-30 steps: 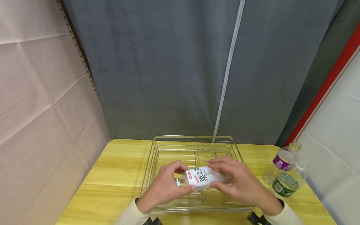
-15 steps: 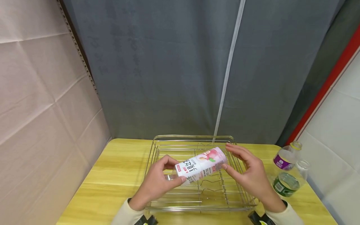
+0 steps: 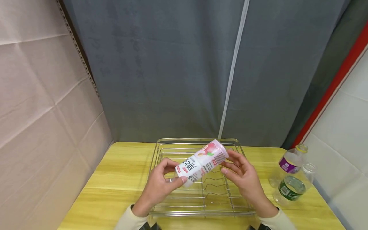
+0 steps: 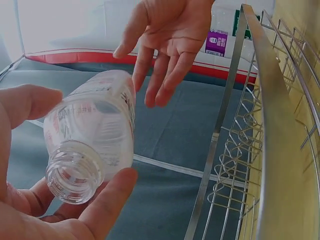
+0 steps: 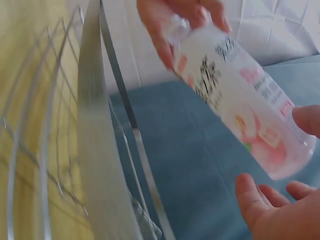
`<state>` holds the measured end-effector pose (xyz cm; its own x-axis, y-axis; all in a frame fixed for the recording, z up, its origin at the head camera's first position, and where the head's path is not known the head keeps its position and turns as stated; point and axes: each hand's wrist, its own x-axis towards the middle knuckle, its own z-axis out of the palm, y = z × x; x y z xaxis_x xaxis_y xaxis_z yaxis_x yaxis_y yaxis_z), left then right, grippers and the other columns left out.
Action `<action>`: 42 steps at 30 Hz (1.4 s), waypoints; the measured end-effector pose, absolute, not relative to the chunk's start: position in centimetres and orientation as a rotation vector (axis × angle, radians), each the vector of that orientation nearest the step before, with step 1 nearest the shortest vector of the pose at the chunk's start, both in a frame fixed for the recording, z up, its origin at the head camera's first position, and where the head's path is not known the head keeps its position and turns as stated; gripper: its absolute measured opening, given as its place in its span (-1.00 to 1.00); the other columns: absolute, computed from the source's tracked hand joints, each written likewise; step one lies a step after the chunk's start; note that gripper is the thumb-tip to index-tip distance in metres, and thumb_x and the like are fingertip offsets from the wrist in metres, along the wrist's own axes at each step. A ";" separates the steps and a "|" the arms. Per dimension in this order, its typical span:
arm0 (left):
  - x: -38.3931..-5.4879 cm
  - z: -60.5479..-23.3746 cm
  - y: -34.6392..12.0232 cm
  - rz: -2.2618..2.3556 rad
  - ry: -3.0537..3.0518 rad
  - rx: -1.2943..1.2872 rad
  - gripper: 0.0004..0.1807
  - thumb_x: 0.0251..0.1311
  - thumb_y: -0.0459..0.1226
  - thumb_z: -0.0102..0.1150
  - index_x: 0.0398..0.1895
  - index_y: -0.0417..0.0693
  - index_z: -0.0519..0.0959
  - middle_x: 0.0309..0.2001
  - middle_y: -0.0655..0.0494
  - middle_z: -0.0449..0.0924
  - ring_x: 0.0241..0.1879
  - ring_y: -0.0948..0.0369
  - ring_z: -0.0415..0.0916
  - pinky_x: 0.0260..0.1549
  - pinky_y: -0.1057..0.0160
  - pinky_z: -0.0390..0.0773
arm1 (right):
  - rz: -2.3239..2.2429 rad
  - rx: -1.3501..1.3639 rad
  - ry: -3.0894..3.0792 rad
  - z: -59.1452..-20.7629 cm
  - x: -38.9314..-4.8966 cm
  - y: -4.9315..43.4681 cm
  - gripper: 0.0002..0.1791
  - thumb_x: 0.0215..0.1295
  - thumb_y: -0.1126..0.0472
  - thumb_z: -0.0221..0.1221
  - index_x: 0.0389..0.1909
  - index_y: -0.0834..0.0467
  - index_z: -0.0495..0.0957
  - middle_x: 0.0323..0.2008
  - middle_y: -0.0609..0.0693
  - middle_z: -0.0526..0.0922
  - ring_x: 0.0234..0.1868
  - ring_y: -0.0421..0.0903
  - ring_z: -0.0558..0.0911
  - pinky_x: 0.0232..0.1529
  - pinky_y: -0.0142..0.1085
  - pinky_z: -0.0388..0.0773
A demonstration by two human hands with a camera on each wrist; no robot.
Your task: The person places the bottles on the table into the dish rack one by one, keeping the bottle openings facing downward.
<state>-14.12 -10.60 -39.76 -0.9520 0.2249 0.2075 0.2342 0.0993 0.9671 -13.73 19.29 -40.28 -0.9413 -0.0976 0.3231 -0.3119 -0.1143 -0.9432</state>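
A clear plastic bottle [image 3: 201, 163] with a white and pink peach label hangs tilted over the wire rack [image 3: 204, 213]. My left hand [image 3: 161, 182] grips it round the shoulder, thumb on the near side. Its uncapped mouth [image 4: 75, 172] points toward the left wrist camera. The base is raised toward the upper right. Beside that base is my right hand [image 3: 244, 175], with its fingers loosely spread. In the right wrist view, my right thumb [image 5: 307, 120] overlaps the edge of the base and the fingers stay apart from it; whether the thumb touches cannot be told.
Two uncapped clear bottles stand at the table's right side, one with a purple label [image 3: 288, 165] and one with a green label [image 3: 288, 191]. The yellow wooden table [image 3: 115, 179] backs onto a grey curtain [image 3: 172, 80]. White cloth hangs at both sides.
The bottle has swung up in my left hand, its base rising to the upper right. My right hand let go of the base, moved away to the right, then came back beside it.
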 end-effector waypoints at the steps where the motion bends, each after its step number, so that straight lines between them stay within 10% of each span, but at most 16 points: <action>1: -14.1 -39.8 -10.5 -2.046 -2.320 -0.475 -0.50 0.07 -0.29 0.58 0.06 -0.12 0.57 0.06 -0.12 0.65 0.08 -0.01 0.65 -0.16 0.18 0.83 | 2.255 0.463 -1.945 -40.3 -13.7 19.0 -0.33 0.41 0.54 0.21 0.49 0.26 0.28 0.23 -0.11 0.63 0.15 -0.19 0.72 0.12 -0.32 0.75; 42: -13.6 -40.8 -8.5 -1.996 -2.427 -0.495 -0.32 -0.12 -0.21 0.74 0.06 -0.07 0.52 0.10 -0.07 0.57 0.16 0.01 0.54 0.08 0.26 0.76 | 2.435 0.103 -1.733 -39.7 -13.7 15.1 -0.28 0.40 0.51 0.24 0.42 -0.03 0.19 0.15 0.02 0.55 0.00 -0.14 0.73 -0.13 -0.20 0.84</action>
<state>-13.64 -8.49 -40.85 -0.9508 0.2622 0.1649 0.2123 0.1643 0.9633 -13.72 15.12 -39.73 -0.9863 0.0823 0.1428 -0.1619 -0.3209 -0.9332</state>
